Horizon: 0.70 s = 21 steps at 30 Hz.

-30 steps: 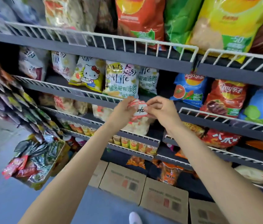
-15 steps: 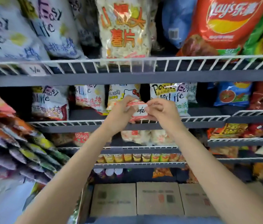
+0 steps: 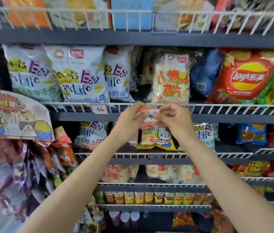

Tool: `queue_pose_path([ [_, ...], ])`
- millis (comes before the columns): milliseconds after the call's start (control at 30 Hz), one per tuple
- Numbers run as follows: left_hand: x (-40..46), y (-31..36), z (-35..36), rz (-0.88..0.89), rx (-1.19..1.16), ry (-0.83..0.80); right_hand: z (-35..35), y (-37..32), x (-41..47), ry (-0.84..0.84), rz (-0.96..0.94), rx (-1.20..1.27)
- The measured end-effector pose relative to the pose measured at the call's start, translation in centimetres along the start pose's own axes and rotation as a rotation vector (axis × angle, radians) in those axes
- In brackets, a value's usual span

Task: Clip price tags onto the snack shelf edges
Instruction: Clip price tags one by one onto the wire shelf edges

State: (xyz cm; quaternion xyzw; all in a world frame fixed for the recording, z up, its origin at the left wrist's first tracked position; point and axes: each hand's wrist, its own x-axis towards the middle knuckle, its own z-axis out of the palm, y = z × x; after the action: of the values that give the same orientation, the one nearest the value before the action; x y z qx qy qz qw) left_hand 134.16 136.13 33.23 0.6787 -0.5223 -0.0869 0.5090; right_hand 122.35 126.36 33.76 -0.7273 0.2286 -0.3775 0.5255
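Both hands hold one red-and-white price tag (image 3: 149, 116) with black handwriting, right in front of the white wire rail (image 3: 233, 109) of a grey snack shelf. My left hand (image 3: 130, 118) pinches the tag's left end. My right hand (image 3: 172, 117) grips its right side, fingers curled over it. The tag's top edge is level with the rail; whether it touches the wire I cannot tell. Another small clear tag (image 3: 100, 109) with handwriting hangs on the same rail to the left.
White "Easy Life" bags (image 3: 80, 76), a clear chip bag (image 3: 172, 81) and a red Lay's bag (image 3: 245, 78) fill the shelf behind the rail. More shelves lie above and below. Hanging snack strips (image 3: 23, 157) crowd the left side.
The view has tilted upward and both hands have risen with the tag, from in front of a lower shelf to the rail of the shelf above. The grip on the tag is unchanged.
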Motion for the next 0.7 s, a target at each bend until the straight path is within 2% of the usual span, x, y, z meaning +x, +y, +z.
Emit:
queue_pose_path([
  [133, 1.9, 1.9, -4.0, 0.052, -0.102, 0.035, 1.8, -4.2, 1.7, 0.045, -0.116, 0.027],
  [400, 6.0, 6.1, -10.5, 0.206, -0.110, 0.250, 5.3, -11.7, 5.2, 0.148, -0.325, -0.012],
  [700, 9.4, 8.6, -10.1, 0.242, 0.107, 0.199, 4.1, -12.6, 7.3, 0.331, -0.276, -0.075],
])
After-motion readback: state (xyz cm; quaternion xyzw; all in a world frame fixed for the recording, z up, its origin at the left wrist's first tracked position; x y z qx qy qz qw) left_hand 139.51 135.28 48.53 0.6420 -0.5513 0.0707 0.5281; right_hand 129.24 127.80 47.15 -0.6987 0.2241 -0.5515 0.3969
